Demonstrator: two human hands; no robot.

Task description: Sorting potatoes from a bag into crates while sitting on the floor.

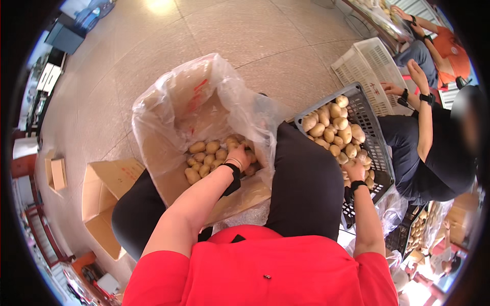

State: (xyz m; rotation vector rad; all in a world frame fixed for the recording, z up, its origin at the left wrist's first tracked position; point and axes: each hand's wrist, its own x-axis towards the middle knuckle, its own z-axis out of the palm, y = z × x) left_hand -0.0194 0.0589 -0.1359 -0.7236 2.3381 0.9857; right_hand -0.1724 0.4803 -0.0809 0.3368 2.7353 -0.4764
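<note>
Between my knees stands a cardboard box lined with a clear plastic bag (245, 103), with a layer of potatoes (206, 158) at its bottom. My left hand (238, 156) reaches into it, at the potatoes on the right side; its fingertips are partly hidden, so I cannot tell whether it grips one. To my right, a dark plastic crate (377, 153) lies tilted beside my thigh, with many potatoes (333, 122) in it. My right hand (355, 171) is down among the potatoes near the crate's lower end, and its fingers are partly hidden too.
A white plastic crate (363, 65) stands beyond the dark one. Close on the right sits a co-worker (432, 153) with raised hands; another person (453, 57) is farther off. An open cardboard box (101, 191) lies left of my knee, with a small carton (57, 174) on the floor beyond.
</note>
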